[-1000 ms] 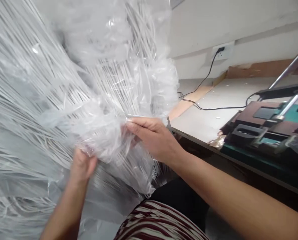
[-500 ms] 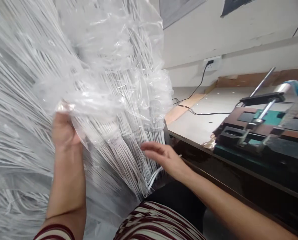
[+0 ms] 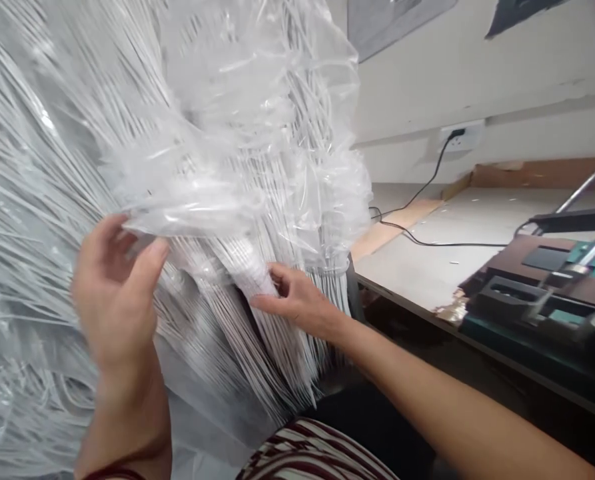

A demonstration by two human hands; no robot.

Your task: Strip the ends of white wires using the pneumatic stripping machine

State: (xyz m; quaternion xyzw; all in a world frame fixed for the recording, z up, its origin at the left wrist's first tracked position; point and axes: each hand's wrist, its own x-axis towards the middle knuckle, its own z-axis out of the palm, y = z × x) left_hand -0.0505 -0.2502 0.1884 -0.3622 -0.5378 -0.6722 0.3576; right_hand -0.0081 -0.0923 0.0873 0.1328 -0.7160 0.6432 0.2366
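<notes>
My right hand (image 3: 297, 297) grips a bundle of thin white cables (image 3: 277, 327) near its wrapped, label-like band, thumb on the near side and fingers behind. Loose cable ends from the bundle hang down toward my lap. At the left, my left hand (image 3: 120, 287) is raised with thumb and fingers apart, by the edge of a clear plastic bag (image 3: 192, 217). The bag is bunched up over the cables, and whether a fingertip still touches it I cannot tell. More cable bundles (image 3: 217, 313) lie beside the gripped one.
A large mass of bagged white cables (image 3: 27, 167) fills the left side. At right stands a workbench (image 3: 407, 267) carrying a machine (image 3: 542, 287) with metal rods. A black cord (image 3: 427, 183) runs from the wall socket (image 3: 462, 137) across the bench.
My right hand has moved left onto the cable bundle and closed on it. My left hand has loosened from the bag's edge and opened. The view has shifted slightly left.
</notes>
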